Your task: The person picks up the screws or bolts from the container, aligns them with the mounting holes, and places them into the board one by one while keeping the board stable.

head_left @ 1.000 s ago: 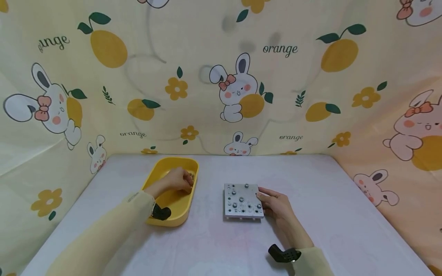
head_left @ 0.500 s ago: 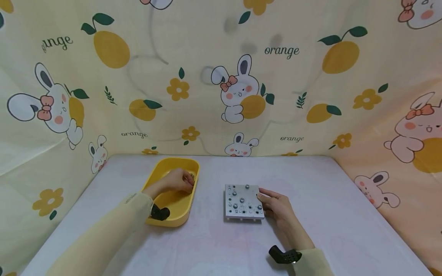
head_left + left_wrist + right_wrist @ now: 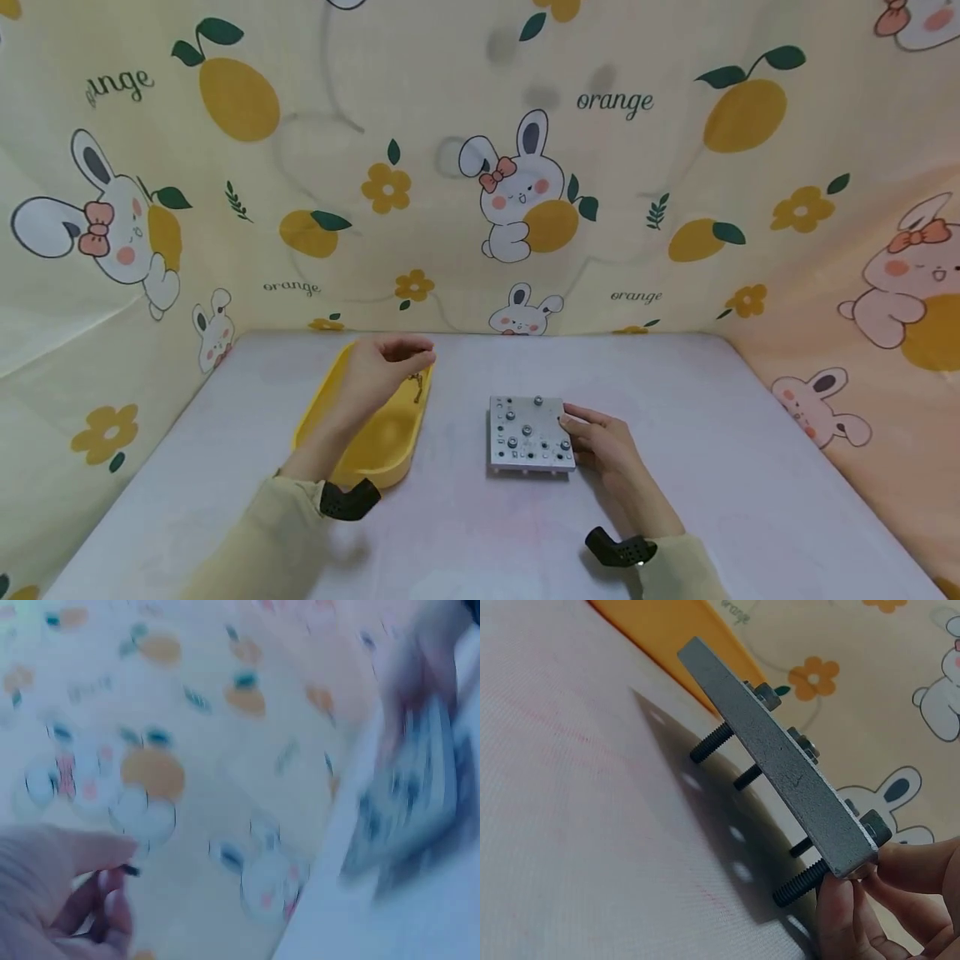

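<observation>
Grey metal, the plate point(image 3: 527, 435) lay flat on the white table point(image 3: 712, 467) with several bolts point(image 3: 510, 414) already seated in its holes, their threaded shanks point(image 3: 711, 744) showing beneath it in the right wrist view, while other holes looked empty; so I judged the work partly done, with more of the plate left to fill; my right hand point(image 3: 607, 446) was steadying the plate at its right edge, thumb and fingers point(image 3: 840, 915) pinching the near corner; my left hand point(image 3: 382, 367) was raised above the far end of the yellow tray point(image 3: 375, 442), fingers drawn together on something small and dark point(image 3: 129, 870), a screw or nut as far as I could tell, though the left wrist view was too blurred to be sure; a few small parts point(image 3: 415, 385) remained in the tray's far corner; compared with a second before, my left hand had come up out of the tray, where it had been down among the parts, and my forearm had swung nearer me; my right hand and the plate had kept their place.
</observation>
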Demonstrator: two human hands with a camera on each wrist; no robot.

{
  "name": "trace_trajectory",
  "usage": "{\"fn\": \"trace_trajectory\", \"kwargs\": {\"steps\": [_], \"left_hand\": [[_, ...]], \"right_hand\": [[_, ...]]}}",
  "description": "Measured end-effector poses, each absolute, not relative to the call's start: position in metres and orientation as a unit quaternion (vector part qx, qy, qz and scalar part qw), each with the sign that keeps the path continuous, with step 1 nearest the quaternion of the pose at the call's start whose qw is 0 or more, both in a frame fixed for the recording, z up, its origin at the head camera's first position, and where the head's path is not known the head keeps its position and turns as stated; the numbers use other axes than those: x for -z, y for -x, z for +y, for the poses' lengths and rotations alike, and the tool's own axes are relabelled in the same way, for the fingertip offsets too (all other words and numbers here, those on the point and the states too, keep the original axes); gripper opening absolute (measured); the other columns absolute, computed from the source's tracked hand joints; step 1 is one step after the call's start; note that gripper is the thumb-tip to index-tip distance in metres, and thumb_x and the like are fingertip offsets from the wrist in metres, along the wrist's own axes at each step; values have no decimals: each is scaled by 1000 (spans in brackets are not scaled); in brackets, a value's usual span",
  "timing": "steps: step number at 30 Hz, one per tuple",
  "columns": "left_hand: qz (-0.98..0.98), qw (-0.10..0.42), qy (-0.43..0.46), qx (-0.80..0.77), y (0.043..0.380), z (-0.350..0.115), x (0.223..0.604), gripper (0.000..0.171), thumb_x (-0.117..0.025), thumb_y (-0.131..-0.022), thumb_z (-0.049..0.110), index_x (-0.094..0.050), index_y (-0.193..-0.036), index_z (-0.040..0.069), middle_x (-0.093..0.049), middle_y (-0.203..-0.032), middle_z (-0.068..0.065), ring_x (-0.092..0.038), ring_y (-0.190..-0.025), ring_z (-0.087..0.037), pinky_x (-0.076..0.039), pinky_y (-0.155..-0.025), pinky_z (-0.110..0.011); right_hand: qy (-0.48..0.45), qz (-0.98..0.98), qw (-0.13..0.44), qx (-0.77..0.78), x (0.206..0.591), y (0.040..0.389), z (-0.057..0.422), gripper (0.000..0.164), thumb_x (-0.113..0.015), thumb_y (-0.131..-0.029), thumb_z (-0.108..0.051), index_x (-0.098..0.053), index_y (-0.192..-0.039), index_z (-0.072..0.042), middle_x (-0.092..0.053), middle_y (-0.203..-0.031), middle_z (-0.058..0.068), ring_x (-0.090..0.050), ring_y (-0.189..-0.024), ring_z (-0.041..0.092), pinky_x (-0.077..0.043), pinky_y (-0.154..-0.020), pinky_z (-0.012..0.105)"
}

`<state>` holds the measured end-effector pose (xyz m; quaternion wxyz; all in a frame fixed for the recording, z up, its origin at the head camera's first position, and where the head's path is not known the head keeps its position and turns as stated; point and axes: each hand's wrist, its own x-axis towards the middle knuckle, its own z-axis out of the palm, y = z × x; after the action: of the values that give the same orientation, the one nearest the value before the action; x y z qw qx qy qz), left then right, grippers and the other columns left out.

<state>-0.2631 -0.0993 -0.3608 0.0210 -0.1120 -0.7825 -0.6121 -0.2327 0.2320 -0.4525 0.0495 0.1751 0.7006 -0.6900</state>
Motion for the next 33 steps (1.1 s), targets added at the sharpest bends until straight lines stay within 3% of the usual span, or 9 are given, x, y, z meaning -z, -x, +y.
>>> {"fn": "trace_trajectory", "kwargs": {"steps": [4, 12, 16, 25, 33], "left_hand": [[-756, 77, 129, 637, 240, -66, 363, 16, -78, -87, 23, -76, -101, 17, -71, -97, 1, -67, -89, -17, -55, -80, -29], [-772, 59, 169, 610, 232, -15, 406, 13, -76, -88, 15, -75, -101, 14, -71, -93, 9, -66, -86, -11, -54, -79, -28], [-778, 49, 175, 602, 236, -8, 423, 16, -75, -88, 11, -75, -103, 8, -71, -93, 8, -65, -86, -11, -54, -78, -28], [-807, 47, 188, 559, 239, -6, 448, 12, -76, -86, 6, -77, -97, 11, -70, -90, 9, -64, -85, -8, -53, -76, -25], [-816, 78, 192, 539, 240, -2, 452, 13, -75, -86, 5, -78, -97, 11, -71, -88, 10, -63, -80, -6, -53, -71, -24]], "right_hand": [[-175, 701, 52, 689, 450, 233, 232, 42, -71, -91, -16, -63, -130, -4, -71, -99, 10, -63, -76, 18, -51, -62, 28], [-169, 702, 54, 690, 448, 234, 231, 43, -71, -91, -15, -62, -131, -3, -71, -101, 10, -64, -77, 18, -51, -63, 28], [-170, 705, 54, 686, 447, 235, 232, 43, -71, -91, -16, -62, -132, -4, -70, -104, 10, -63, -78, 18, -51, -64, 28], [-172, 698, 52, 693, 452, 233, 229, 41, -70, -92, -14, -63, -131, -4, -71, -102, 11, -65, -78, 18, -52, -63, 28], [-163, 705, 40, 689, 455, 232, 230, 42, -70, -92, -15, -62, -131, -4, -70, -106, 11, -65, -80, 17, -52, -65, 28]]}}
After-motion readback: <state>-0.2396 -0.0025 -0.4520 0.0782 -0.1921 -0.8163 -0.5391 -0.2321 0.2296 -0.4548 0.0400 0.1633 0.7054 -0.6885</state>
